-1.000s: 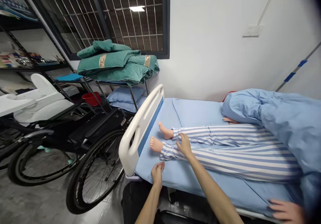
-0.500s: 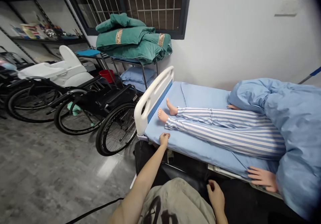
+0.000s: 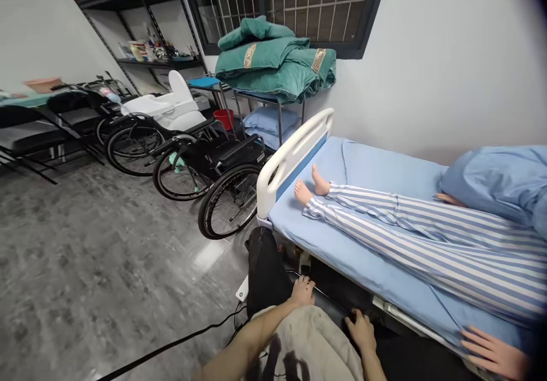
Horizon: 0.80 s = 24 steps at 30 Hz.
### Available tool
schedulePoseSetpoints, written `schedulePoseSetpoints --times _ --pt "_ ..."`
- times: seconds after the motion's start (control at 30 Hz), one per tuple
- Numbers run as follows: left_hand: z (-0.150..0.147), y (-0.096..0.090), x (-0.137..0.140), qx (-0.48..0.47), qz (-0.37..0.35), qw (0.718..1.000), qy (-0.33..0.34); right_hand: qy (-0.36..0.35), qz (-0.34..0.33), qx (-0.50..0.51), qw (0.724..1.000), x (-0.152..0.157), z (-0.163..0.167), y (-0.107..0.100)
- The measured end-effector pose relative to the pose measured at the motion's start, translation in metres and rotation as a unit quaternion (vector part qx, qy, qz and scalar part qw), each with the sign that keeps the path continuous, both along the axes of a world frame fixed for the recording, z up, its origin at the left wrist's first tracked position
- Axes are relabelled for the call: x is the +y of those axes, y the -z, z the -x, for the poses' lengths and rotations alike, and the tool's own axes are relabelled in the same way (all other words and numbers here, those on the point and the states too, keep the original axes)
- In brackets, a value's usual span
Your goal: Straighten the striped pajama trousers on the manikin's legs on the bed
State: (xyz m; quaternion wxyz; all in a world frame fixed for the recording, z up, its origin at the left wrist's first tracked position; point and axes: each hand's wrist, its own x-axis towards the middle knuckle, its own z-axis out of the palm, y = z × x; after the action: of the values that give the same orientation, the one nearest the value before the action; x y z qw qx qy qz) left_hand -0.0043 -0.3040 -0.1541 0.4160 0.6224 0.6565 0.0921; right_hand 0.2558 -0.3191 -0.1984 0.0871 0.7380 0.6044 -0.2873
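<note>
My left hand (image 3: 303,291) lies palm down at the edge of the black seat (image 3: 329,307) between my legs, its fingers apart and holding nothing. Close to it on the right, my right hand (image 3: 361,331) rests on the same seat with its fingers slightly bent and spread. In front of me a manikin in striped trousers (image 3: 401,221) lies on the blue-sheeted bed (image 3: 384,162). Its bare feet (image 3: 303,193) point to the footboard (image 3: 294,150). The manikin's hand (image 3: 491,349) lies at the near bed edge. A blue quilt (image 3: 504,179) covers its upper part.
Left of the bed stand a folded wheelchair (image 3: 231,199) and a white commode seat (image 3: 171,105). Green cushions (image 3: 273,65) are piled on a stand by the window. A black cable (image 3: 171,347) crosses the floor beside a white power strip (image 3: 243,290).
My left hand has left the bed's edge and come back to the seat, its closed fingers now spread. My right hand's fingers have loosened. The view has turned left.
</note>
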Motion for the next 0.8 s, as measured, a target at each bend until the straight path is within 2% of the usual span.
schedulePoseSetpoints --times 0.13,0.3,0.57,0.8 --pt "0.005 0.005 0.012 0.077 0.005 0.996 0.052 0.007 0.018 0.004 1.000 0.005 0.001 0.002" --pt "0.004 -0.001 0.019 0.183 0.005 0.975 0.125 0.021 0.033 0.020 0.999 0.010 -0.001 0.005" --pt "0.009 -0.010 0.028 0.182 0.008 0.974 0.137 0.029 0.007 0.050 0.998 0.016 0.003 -0.005" --pt "0.019 -0.007 0.027 0.153 0.012 0.977 0.145 0.031 0.021 0.026 0.999 0.021 0.010 -0.016"
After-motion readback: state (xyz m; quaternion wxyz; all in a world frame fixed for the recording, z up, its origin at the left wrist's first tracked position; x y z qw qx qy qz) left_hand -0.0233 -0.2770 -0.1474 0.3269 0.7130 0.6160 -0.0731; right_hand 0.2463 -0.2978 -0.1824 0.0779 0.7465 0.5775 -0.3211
